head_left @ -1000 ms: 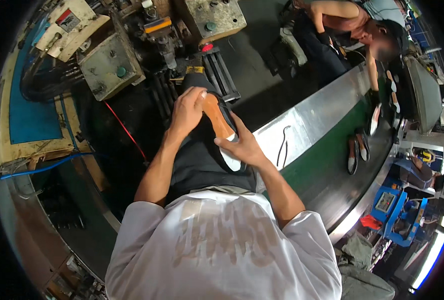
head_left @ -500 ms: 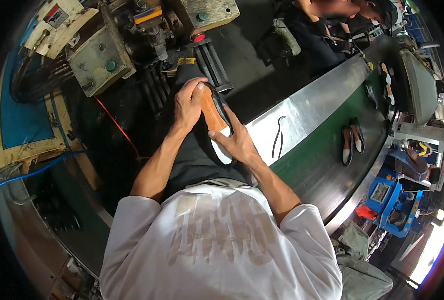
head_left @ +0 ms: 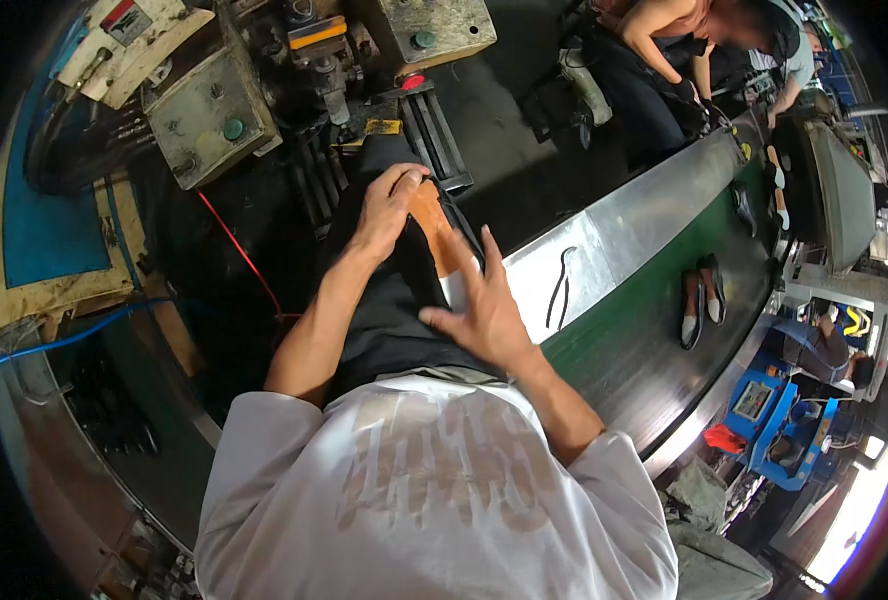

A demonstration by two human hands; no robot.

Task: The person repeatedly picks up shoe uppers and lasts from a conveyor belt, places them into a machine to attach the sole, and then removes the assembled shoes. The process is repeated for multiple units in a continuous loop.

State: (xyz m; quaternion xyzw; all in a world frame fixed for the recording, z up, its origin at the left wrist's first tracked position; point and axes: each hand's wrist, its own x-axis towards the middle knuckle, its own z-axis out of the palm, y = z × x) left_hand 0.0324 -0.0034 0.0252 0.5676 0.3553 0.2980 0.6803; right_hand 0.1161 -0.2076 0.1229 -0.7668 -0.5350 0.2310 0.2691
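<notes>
A dark shoe with an orange-brown and white insole [head_left: 430, 222] lies along my lap, its opening facing up. My left hand [head_left: 384, 218] is closed around the shoe's far end, thumb at the rim. Over the near half of the shoe, my right hand [head_left: 486, 312] has its fingers spread and thumb out, hiding much of the white part of the insole. Whether its fingertips touch the shoe I cannot tell. To the right, a dark curved hand tool [head_left: 560, 290], like pincers, rests on a shiny metal ledge [head_left: 644, 205].
Beyond the ledge runs a green-black conveyor belt [head_left: 624, 375] with a pair of dark shoes [head_left: 702, 305] and another dark shoe [head_left: 743, 208]. Worn machinery with a control box [head_left: 212, 120] stands ahead left. Other people work at the upper right; a blue machine [head_left: 764, 410] stands at right.
My right hand has let go of the shoe's side and opened, fingers spreading over it. My left hand keeps its hold at the far end. The view has shifted slightly.
</notes>
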